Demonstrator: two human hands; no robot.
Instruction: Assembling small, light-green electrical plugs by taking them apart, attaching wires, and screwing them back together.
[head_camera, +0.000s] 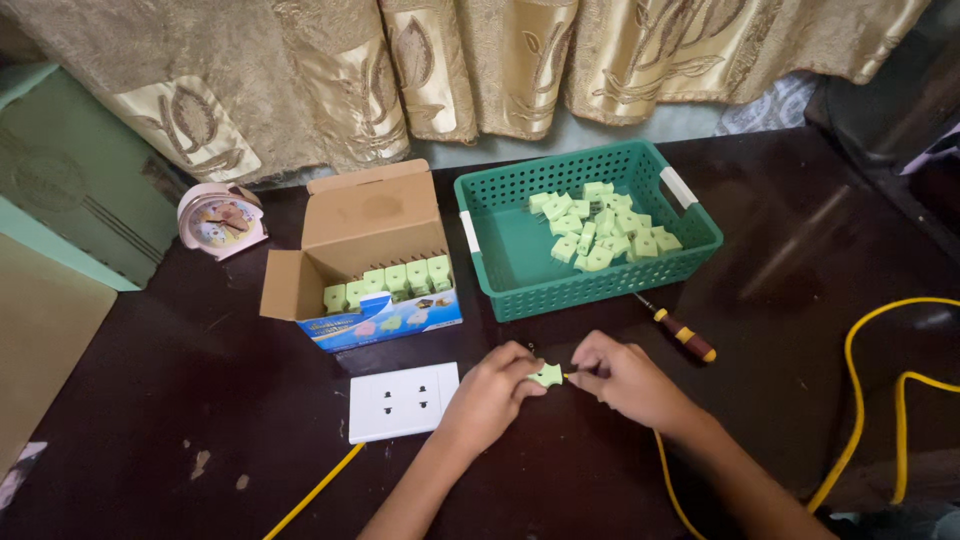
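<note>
Beside the white socket plate (404, 400), both hands (560, 385) gripping one green plug (546, 375).

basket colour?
Green, with white handle strips; the basket shows in the head view.

A: Upper right of centre, a teal-green perforated basket (510, 262) with white handle grips holds pale green plugs (603, 225).

B: Left of it, a plain brown cardboard box (372, 220) with a blue printed front panel carries more pale green plugs (392, 282) in a row.

A: At lower centre, a white socket plate (402, 401) lies on the dark brown table (200, 400); the left hand (492, 392) pinches a pale green plug (546, 375).

B: Yellow cable (880, 400) loops at right; the screwdriver (680, 332) has a maroon-and-yellow handle.

A: Across the top, gold curtains (450, 60) bear a leaf pattern. At upper left, a pink clock (222, 220).
</note>
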